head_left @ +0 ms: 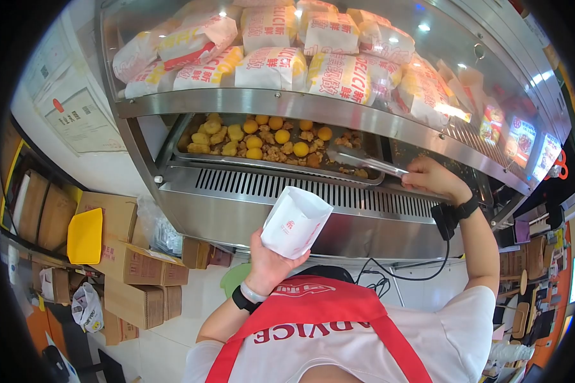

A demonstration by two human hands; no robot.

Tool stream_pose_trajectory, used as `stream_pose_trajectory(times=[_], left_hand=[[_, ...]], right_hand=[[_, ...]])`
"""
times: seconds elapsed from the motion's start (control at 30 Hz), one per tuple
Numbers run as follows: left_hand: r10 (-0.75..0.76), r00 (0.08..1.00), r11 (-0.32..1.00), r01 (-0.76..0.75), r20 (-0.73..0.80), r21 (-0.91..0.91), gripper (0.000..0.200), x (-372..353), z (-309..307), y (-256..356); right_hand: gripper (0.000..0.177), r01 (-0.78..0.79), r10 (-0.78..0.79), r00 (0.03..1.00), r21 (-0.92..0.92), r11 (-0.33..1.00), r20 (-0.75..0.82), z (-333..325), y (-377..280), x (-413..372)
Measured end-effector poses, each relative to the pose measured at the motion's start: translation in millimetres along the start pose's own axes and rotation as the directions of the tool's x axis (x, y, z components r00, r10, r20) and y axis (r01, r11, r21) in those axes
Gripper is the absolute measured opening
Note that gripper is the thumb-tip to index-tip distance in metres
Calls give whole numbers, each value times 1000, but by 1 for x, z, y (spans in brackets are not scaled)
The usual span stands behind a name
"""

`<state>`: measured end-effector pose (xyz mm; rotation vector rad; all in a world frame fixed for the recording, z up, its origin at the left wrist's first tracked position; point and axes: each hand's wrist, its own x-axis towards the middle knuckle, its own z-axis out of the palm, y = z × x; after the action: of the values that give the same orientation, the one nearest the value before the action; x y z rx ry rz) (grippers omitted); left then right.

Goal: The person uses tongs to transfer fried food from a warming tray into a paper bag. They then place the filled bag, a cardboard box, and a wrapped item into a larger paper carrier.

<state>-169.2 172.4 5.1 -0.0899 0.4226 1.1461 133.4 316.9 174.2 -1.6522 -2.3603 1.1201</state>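
Note:
My left hand (271, 262) is wrapped round the lower part of a white paper bag (296, 223), whose mouth gapes upward. In my right hand (436, 179) is a pair of metal tongs (370, 164), reaching left into the warming cabinet. The tips of the tongs are over the right part of a metal tray (275, 169). Round yellow balls (253, 142), paler yellow pieces (201, 138) and small browned fried pieces (278, 153) lie in that tray. The bag is in front of the cabinet, apart from the tray.
Printed paper bags (338, 76), several and full-looking, fill the shelf above the tray. The cabinet's metal rail (236, 100) crosses over the opening, with a slotted steel ledge (268, 191) below. Cardboard boxes (134, 303) and a yellow tray (85, 236) are at the left.

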Motion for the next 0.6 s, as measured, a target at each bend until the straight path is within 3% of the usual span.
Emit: stream_pose_trajectory(times=[0.03, 0.13, 0.17, 0.23, 0.3, 0.4, 0.43, 0.5, 0.57, 0.6], left_hand=[[-17, 1000, 1000, 17, -7, 18, 56, 2, 0, 0], [-51, 999, 998, 51, -12, 32, 55, 6, 4, -3], [-66, 998, 997, 67, -9, 29, 55, 7, 5, -4], [-103, 994, 995, 103, 29, -10, 56, 12, 2, -4], [-134, 988, 989, 138, 72, -48, 56, 14, 0, -3], [-134, 986, 987, 142, 99, -80, 57, 13, -1, -1], [-124, 987, 989, 131, 100, -66, 58, 12, 2, 1], [-113, 989, 991, 119, 96, -56, 58, 7, 7, 4], [-78, 990, 997, 78, 119, 11, 59, 4, 12, 7], [-79, 990, 997, 78, 119, 11, 59, 4, 12, 7]], right_hand=[[27, -1, 1, 1000, 1, 1000, 1, 0, -4, -5], [29, 161, -184, 964, 131, 978, 191, 6, -16, -18], [29, 156, -180, 965, 132, 979, 191, 9, -15, -17], [29, 384, -382, 884, 46, 922, 271, 15, -11, -15], [30, 408, -419, 875, 93, 908, 244, 17, -12, -17], [31, 128, -140, 989, 215, 968, 42, 12, -15, -19], [31, 127, -139, 989, 213, 969, 44, 11, -14, -16], [30, -105, 148, 980, 281, 954, -135, 11, -10, -8], [31, -98, 150, 968, 248, 964, -200, 14, -4, 1], [33, -70, 95, 958, 102, 992, -269, 15, 0, 5]])
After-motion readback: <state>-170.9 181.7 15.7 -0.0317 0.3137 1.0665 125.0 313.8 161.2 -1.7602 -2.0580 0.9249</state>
